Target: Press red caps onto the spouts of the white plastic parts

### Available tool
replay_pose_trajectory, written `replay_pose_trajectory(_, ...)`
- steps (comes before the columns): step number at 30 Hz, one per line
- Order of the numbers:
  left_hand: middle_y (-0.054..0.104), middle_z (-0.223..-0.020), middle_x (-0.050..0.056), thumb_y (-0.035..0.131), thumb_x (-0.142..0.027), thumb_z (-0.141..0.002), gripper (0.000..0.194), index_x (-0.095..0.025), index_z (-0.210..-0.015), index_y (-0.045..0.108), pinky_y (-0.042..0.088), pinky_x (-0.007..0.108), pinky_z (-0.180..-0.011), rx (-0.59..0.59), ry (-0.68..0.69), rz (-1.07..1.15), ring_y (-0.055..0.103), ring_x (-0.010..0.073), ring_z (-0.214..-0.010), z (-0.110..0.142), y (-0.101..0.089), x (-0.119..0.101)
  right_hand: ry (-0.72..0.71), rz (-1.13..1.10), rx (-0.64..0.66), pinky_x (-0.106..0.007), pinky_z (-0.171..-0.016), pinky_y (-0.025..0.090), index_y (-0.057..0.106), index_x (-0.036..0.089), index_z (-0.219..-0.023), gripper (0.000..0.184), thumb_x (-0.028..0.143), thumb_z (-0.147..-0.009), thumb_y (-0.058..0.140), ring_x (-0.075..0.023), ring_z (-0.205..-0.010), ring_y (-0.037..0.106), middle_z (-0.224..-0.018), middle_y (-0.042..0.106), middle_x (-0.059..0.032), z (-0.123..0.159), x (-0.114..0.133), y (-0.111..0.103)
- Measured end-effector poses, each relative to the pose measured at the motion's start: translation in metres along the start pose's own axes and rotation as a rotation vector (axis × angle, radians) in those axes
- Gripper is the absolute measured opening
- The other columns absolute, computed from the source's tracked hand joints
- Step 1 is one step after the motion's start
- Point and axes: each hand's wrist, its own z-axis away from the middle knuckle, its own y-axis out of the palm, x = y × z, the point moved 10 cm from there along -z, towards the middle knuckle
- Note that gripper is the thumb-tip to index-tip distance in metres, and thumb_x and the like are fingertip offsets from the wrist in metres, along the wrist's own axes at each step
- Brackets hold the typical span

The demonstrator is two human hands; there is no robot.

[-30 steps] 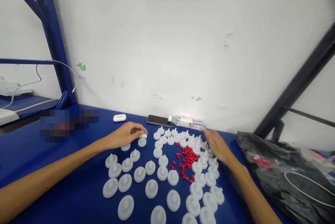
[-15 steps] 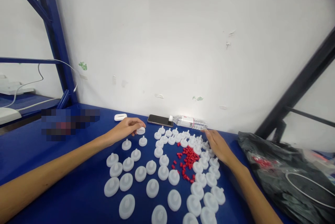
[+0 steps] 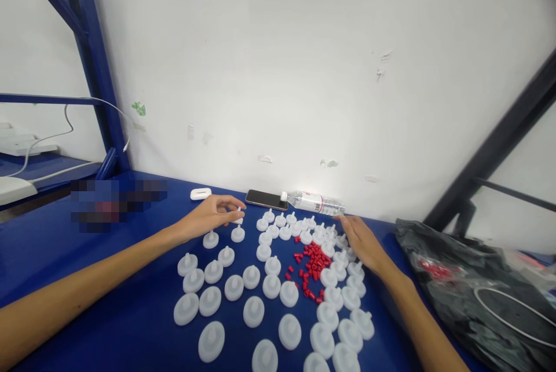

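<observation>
My left hand (image 3: 217,212) is closed on a white spouted cap (image 3: 238,220) at the far left of the cap group. The cap stands nozzle up at or just above the table, partly hidden by my fingers. Spread out toward me are several similar white caps (image 3: 211,301), most of them nozzle up. My right hand (image 3: 359,240) lies along the right edge of the denser caps, with its fingers stretched out and nothing visible in them. Small red plugs (image 3: 315,265) form a pile among these caps.
Along the wall lie a phone (image 3: 266,199), a water bottle (image 3: 310,202) and a white oval case (image 3: 200,193). A dark plastic bag (image 3: 473,302) with red pieces in a clear bag is at the right. Metal frame posts (image 3: 98,53) rise from the blue table (image 3: 130,325).
My left hand has turned the white cap from tilted, with its open underside showing, to nozzle up, and shifted slightly right. My right hand has stayed in place.
</observation>
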Motion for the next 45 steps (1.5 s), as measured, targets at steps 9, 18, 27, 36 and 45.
replay_pose_trajectory(9, 0.051, -0.053, -0.006, 0.075, -0.048, -0.077, 0.031, -0.019, -0.088, 0.071, 0.030, 0.023, -0.048, 0.054, 0.075, -0.069, 0.043, 0.0112, -0.047, 0.001, 0.009, -0.002, 0.000, 0.003, 0.009, -0.046, -0.111, 0.042, 0.069, 0.024, -0.121, 0.058, 0.055, -0.105, 0.023, -0.0294, -0.123, 0.060, -0.124, 0.068, -0.0123, 0.000, -0.001, 0.001)
replay_pose_trajectory(18, 0.051, -0.055, -0.007, 0.074, -0.042, -0.079, 0.027, -0.019, -0.094, 0.070, 0.035, 0.024, -0.051, 0.052, 0.089, -0.087, 0.046, 0.0123, -0.050, 0.001, 0.007, -0.006, 0.014, 0.012, 0.023, -0.044, -0.108, 0.044, 0.071, 0.024, -0.117, 0.060, 0.057, -0.105, 0.023, -0.0292, -0.117, 0.063, -0.121, 0.069, -0.0111, -0.001, -0.003, 0.002)
replay_pose_trajectory(27, 0.053, -0.053, -0.006, 0.071, -0.042, -0.082, 0.024, -0.020, -0.092, 0.072, 0.036, 0.025, -0.051, 0.034, 0.114, -0.130, 0.050, 0.0143, -0.050, 0.004, 0.007, -0.012, 0.016, 0.017, 0.039, -0.044, -0.109, 0.043, 0.072, 0.023, -0.117, 0.062, 0.058, -0.105, 0.022, -0.0298, -0.120, 0.062, -0.121, 0.068, -0.0118, -0.001, -0.004, 0.004)
replay_pose_trajectory(36, 0.057, -0.056, -0.004, 0.064, -0.041, -0.086, 0.026, -0.019, -0.098, 0.072, 0.039, 0.026, -0.055, -0.057, 0.171, -0.174, 0.051, 0.0150, -0.052, 0.007, -0.002, -0.021, -0.003, 0.023, 0.023, -0.041, -0.107, 0.045, 0.072, 0.024, -0.115, 0.060, 0.057, -0.105, 0.024, -0.0286, -0.118, 0.063, -0.120, 0.070, -0.0107, -0.002, -0.004, 0.003)
replay_pose_trajectory(45, 0.064, -0.067, 0.001, 0.062, -0.035, -0.083, 0.025, -0.018, -0.097, 0.074, 0.038, 0.025, -0.053, -0.026, 0.186, -0.216, 0.054, 0.0164, -0.059, 0.005, 0.002, -0.017, -0.001, 0.020, 0.019, -0.043, -0.107, 0.044, 0.073, 0.023, -0.114, 0.060, 0.056, -0.105, 0.024, -0.0296, -0.119, 0.062, -0.120, 0.069, -0.0119, -0.001, -0.002, 0.003)
